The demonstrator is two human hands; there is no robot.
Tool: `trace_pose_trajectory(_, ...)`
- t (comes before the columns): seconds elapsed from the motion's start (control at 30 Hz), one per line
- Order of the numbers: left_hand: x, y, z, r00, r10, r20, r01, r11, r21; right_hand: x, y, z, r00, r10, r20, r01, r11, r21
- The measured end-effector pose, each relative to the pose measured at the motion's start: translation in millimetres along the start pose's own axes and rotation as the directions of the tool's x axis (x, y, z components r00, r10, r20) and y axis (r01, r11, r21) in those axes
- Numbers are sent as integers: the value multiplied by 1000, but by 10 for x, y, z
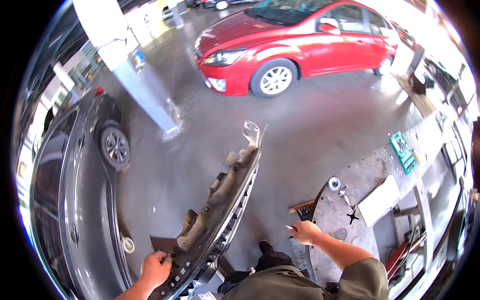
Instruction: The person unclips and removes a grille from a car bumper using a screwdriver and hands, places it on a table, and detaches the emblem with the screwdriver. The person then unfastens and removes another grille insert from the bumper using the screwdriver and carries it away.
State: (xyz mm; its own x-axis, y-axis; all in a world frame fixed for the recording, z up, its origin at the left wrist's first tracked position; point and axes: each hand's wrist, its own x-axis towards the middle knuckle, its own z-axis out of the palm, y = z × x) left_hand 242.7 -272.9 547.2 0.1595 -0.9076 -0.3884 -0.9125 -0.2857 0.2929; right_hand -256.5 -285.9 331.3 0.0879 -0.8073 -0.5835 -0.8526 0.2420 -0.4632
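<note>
A long car bumper part (225, 195), dark with a beige inner side and a slotted edge, stands tilted in front of me. My left hand (156, 269) is closed at its near end, thumb and fingers pinching by the slotted edge. A small dark piece seems to show at the fingertips, too small to name. My right hand (305, 232) is closed beside the metal workbench (345, 172), apart from the bumper part. A short, thin whitish piece (289, 227) sticks out of its fingers; its kind does not show.
On the bench lie a round metal piece (334, 183), a black star-shaped knob (352, 216), a pale sheet or board (380, 200) and a green tool case (403, 152). A dark grey car (90, 200) stands at left, a red car (295, 45) ahead, near a pillar (135, 80).
</note>
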Motion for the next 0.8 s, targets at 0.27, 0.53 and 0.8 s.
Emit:
trace_pose_trajectory(0.27, 1503, 888, -481, 948, 318, -21, -316, 947, 63, 243, 469, 116, 975, 205, 83, -217, 958, 190)
trace_pose_trajectory(0.53, 3008, 2322, -805, 766, 621, 166, -631, 776, 14, 811, 159, -372, 890, 435, 136, -295, 322, 900)
trace_pose_trajectory(0.8, 4299, 4196, -330, 542, 837, 77, -829, 547, -117, 2114, -413, -1463, 992, 82, -94, 120, -433, 893)
